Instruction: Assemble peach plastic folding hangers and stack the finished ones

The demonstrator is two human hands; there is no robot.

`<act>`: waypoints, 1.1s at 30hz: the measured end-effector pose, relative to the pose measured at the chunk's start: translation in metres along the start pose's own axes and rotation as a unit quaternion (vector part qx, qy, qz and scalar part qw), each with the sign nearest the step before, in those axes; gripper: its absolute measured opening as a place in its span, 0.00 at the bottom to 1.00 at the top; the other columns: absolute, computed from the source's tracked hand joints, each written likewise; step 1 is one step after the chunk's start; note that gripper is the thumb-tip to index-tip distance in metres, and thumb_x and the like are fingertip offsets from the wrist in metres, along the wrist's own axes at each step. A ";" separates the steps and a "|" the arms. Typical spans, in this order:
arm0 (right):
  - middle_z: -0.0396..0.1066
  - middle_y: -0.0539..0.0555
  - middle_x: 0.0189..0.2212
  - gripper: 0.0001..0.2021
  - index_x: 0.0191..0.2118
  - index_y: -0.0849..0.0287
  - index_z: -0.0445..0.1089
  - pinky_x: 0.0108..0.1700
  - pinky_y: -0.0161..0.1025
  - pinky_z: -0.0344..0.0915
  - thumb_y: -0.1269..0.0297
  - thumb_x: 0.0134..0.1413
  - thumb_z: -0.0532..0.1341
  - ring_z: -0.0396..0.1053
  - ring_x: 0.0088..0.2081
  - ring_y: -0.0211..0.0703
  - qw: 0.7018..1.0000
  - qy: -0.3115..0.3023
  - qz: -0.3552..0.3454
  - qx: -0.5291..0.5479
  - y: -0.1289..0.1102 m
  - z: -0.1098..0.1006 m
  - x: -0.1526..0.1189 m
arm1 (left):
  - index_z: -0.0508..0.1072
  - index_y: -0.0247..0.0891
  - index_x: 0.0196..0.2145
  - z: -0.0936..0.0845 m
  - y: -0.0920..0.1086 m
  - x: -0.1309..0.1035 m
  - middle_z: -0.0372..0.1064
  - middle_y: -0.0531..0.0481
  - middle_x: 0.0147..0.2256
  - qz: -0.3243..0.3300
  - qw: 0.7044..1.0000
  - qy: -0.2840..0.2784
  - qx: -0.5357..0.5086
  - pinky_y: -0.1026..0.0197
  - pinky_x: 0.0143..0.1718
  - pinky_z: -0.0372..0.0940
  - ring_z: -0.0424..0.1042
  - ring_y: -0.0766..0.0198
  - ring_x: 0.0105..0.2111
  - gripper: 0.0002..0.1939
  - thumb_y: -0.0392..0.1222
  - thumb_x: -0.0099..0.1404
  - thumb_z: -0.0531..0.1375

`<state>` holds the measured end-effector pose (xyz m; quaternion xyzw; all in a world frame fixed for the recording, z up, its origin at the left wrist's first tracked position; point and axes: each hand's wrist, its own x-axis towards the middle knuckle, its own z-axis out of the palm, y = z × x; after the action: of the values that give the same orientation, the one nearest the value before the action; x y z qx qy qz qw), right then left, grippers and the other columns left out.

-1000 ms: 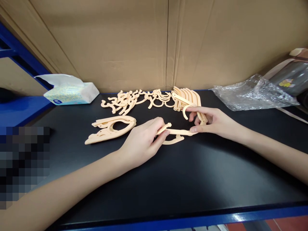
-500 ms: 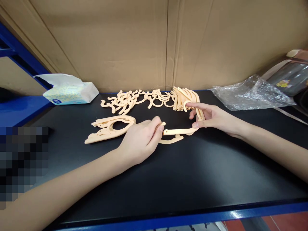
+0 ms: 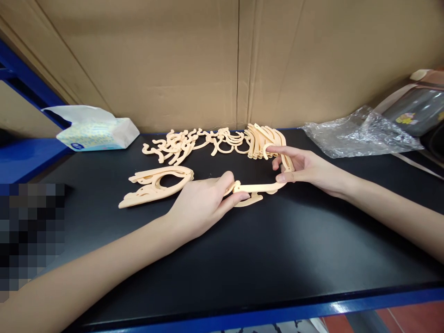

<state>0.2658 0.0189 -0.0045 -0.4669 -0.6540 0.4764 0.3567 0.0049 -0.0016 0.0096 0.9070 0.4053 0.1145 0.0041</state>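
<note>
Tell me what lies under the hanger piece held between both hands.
Under the hanger piece, gripped by the left hand and right hand, a second curved piece rests on the black table. Its left end is hidden by fingers.

Legible text: none.

Tissue pack [image 3: 93,134], far left of desk: a blue oval mark on the near face, lettering too small to read.

Dark package [image 3: 414,110], far right, behind the clear plastic bag [image 3: 360,134]: a small yellow printed graphic, characters blurred and unreadable.

Cardboard backing [image 3: 173,60]: plain, no print seen.

Peach plastic parts [image 3: 256,187]: no markings made out.
</note>
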 end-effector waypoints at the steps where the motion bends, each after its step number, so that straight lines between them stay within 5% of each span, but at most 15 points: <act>1: 0.65 0.49 0.37 0.34 0.56 0.49 0.65 0.38 0.39 0.62 0.61 0.39 0.71 0.62 0.34 0.36 1.000 -0.002 -0.001 0.002 0.000 0.000 0.000 | 0.54 0.40 0.27 0.000 0.000 0.000 0.61 0.56 0.20 -0.001 1.000 -0.009 0.000 0.65 0.21 0.47 0.65 0.64 0.20 0.16 0.51 0.70 0.49; 18: 0.66 0.51 0.38 0.33 0.55 0.52 0.65 0.42 0.43 0.64 0.59 0.39 0.70 0.64 0.34 0.37 0.999 -0.018 -0.009 -0.030 -0.001 0.001 -0.002 | 0.57 0.39 0.29 0.001 0.000 0.001 0.62 0.55 0.18 0.010 0.996 -0.064 0.064 0.65 0.20 0.45 0.65 0.62 0.18 0.17 0.53 0.71 0.45; 27: 0.67 0.51 0.39 0.32 0.55 0.52 0.65 0.43 0.43 0.64 0.58 0.40 0.70 0.65 0.35 0.38 0.998 -0.020 -0.011 -0.051 -0.002 0.000 -0.003 | 0.60 0.39 0.28 0.000 -0.002 0.001 0.64 0.54 0.17 0.011 0.992 -0.053 0.113 0.64 0.19 0.43 0.66 0.61 0.17 0.19 0.54 0.71 0.45; 33: 0.66 0.51 0.39 0.31 0.55 0.51 0.65 0.42 0.42 0.63 0.58 0.41 0.69 0.64 0.36 0.39 0.998 -0.031 -0.005 -0.048 -0.002 -0.001 -0.003 | 0.62 0.38 0.28 0.003 -0.005 0.000 0.69 0.50 0.20 0.067 0.980 -0.012 0.189 0.62 0.18 0.39 0.67 0.60 0.17 0.21 0.54 0.71 0.43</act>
<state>0.2670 0.0165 -0.0024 -0.4651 -0.6894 0.4567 0.3160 0.0019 0.0017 0.0063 0.9178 0.3576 0.0252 -0.1707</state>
